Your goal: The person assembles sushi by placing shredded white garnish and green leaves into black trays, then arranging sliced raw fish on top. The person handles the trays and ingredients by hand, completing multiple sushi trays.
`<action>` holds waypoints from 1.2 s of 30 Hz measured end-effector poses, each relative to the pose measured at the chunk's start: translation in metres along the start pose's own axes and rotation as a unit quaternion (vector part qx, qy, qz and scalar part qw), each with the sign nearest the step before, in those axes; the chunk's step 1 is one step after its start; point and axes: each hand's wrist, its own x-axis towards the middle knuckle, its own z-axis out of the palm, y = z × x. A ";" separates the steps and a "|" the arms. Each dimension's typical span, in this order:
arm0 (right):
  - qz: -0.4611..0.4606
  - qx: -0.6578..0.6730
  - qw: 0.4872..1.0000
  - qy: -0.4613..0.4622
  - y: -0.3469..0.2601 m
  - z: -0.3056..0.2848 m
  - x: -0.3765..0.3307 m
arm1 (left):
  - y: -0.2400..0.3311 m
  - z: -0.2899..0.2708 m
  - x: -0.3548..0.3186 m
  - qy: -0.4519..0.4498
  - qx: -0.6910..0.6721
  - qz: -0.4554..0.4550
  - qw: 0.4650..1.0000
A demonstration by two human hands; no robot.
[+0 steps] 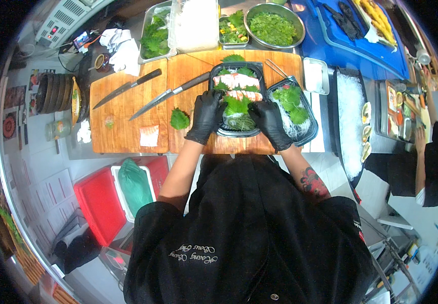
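Wooden board [127, 116]: black tray [239, 133] between hands [206, 114].

1. The cutting board [127, 109] is lying across the counter in front of the person, and the tray [239, 133] is sitting on its right half.
2. The left hand [204, 115] is resting against the tray's left side, the right hand [271, 121] against its right side.
3. A second tray [307, 133] is sitting just right of the first, touching it.
4. Two knives [170, 95] are lying on the board, left of the trays.
5. A leaf [180, 119] is lying on the board just left of the left hand.
6. A bowl [273, 26] is standing behind the board.
7. A bin [97, 202] is standing below the counter, to the person's left.
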 end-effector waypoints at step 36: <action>-0.015 -0.027 0.981 -0.191 -0.202 0.269 0.075 | -0.245 -0.217 -0.120 -0.128 -0.004 0.032 0.991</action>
